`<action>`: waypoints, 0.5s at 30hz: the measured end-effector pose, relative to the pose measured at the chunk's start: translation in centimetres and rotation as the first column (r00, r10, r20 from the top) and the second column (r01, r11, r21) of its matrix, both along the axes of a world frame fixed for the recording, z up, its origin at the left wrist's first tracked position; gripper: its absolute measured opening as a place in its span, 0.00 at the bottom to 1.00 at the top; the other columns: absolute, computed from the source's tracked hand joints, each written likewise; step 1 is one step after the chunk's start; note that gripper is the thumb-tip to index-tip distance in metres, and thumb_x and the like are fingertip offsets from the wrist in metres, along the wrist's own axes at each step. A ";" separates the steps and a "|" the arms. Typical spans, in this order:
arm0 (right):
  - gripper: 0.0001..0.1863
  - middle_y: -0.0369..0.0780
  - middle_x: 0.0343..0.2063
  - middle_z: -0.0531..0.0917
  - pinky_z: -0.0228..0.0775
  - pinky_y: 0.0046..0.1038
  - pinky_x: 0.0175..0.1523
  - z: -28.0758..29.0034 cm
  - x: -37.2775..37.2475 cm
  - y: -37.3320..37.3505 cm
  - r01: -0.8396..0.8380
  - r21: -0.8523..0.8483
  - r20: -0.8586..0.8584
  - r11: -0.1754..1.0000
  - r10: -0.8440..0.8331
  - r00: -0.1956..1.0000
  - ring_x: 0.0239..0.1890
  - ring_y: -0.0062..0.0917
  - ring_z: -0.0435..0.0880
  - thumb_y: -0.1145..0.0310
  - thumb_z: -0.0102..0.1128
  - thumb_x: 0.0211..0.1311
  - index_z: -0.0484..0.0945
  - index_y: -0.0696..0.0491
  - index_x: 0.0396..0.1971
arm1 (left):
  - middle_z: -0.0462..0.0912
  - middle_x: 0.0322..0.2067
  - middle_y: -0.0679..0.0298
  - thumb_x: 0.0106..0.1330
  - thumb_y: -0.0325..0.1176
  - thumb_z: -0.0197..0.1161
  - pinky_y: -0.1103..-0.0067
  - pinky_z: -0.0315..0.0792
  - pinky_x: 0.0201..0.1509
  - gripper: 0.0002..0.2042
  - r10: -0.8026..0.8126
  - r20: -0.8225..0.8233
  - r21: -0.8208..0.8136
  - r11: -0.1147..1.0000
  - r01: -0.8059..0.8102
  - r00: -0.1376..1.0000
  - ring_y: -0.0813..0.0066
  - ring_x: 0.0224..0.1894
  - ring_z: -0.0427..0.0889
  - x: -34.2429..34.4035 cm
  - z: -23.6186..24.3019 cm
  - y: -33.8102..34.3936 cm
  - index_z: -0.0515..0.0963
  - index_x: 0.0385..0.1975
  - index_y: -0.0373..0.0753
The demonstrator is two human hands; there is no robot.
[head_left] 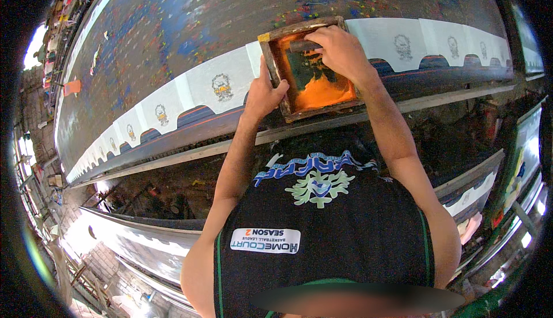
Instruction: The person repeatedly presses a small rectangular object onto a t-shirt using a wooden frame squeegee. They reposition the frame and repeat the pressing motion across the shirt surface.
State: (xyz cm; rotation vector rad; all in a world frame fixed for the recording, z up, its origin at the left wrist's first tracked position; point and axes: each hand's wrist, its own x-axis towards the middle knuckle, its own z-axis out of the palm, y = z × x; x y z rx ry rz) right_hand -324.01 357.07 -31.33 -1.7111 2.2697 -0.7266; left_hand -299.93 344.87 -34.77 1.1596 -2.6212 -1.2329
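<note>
A small wooden screen-printing frame (300,27) lies over a row of white cut fabric pieces (193,84) on a long table. My left hand (265,95) grips the left side of the frame, its thumb over the rim and a finger stretched along the outside. Inside the frame, my right hand (341,52) pinches a squeegee (303,46) near the far edge; part of it is hidden by my fingers. Orange ink (324,92) pools on the mesh toward the near side, with a darker patch beyond it. The fabric directly beneath the frame is hidden.
The paint-spattered table (190,24) stretches away ahead. White pieces right of the frame carry grey emblems (403,46); those on the left show orange in theirs (221,87). A wooden rail (173,151) runs along the near edge. An orange object (72,87) sits far left.
</note>
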 end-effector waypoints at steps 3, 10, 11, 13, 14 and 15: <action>0.22 0.40 0.56 0.89 0.81 0.44 0.64 0.4 0.9 1.9 -0.069 0.108 0.037 0.992 0.065 0.997 0.61 0.41 0.85 0.81 0.65 0.61 0.88 0.52 0.56 | 0.90 0.32 0.38 0.70 0.42 0.67 0.53 0.86 0.40 0.51 -0.008 -0.007 0.011 1.000 0.008 1.000 0.40 0.32 0.92 0.2 -1.0 -0.3 0.39 0.85 0.39; 0.28 0.38 0.56 0.89 0.80 0.42 0.68 0.0 4.7 7.6 -0.268 0.055 0.039 0.962 0.266 0.963 0.59 0.41 0.86 0.82 0.66 0.50 0.88 0.48 0.55 | 0.89 0.31 0.35 0.69 0.45 0.69 0.49 0.85 0.41 0.55 -0.033 -0.009 0.046 0.998 0.033 0.999 0.34 0.33 0.91 0.4 -1.6 -0.5 0.35 0.85 0.38; 0.28 0.38 0.56 0.89 0.80 0.42 0.68 -0.1 4.8 7.8 -0.248 0.052 0.044 0.967 0.246 0.968 0.60 0.41 0.86 0.81 0.65 0.51 0.89 0.48 0.55 | 0.88 0.31 0.33 0.69 0.45 0.69 0.48 0.85 0.41 0.55 -0.040 -0.018 0.042 0.998 0.040 0.999 0.31 0.33 0.90 0.4 -1.6 -0.6 0.35 0.84 0.34; 0.27 0.39 0.56 0.89 0.80 0.42 0.68 -0.2 4.6 7.3 -0.192 0.016 0.025 0.981 0.192 0.981 0.61 0.41 0.86 0.81 0.64 0.53 0.89 0.48 0.55 | 0.87 0.30 0.30 0.68 0.44 0.69 0.47 0.83 0.40 0.55 -0.058 -0.028 0.035 0.998 0.059 0.998 0.27 0.34 0.88 0.4 -1.6 -0.6 0.36 0.83 0.26; 0.27 0.39 0.56 0.89 0.80 0.42 0.68 -0.3 4.0 6.5 -0.156 -0.015 0.002 0.988 0.157 0.988 0.61 0.40 0.86 0.80 0.63 0.54 0.89 0.48 0.56 | 0.87 0.30 0.30 0.69 0.45 0.68 0.47 0.84 0.40 0.55 -0.062 -0.032 0.026 0.998 0.063 0.998 0.27 0.34 0.88 0.3 -1.6 -0.7 0.35 0.83 0.25; 0.27 0.39 0.56 0.90 0.80 0.42 0.68 -0.5 3.5 5.7 -0.117 -0.041 -0.018 0.992 0.116 0.993 0.62 0.40 0.86 0.80 0.63 0.55 0.89 0.47 0.56 | 0.87 0.30 0.30 0.69 0.45 0.68 0.46 0.84 0.41 0.55 -0.068 -0.034 0.018 0.997 0.069 0.997 0.28 0.34 0.88 0.3 -1.7 -0.7 0.35 0.83 0.25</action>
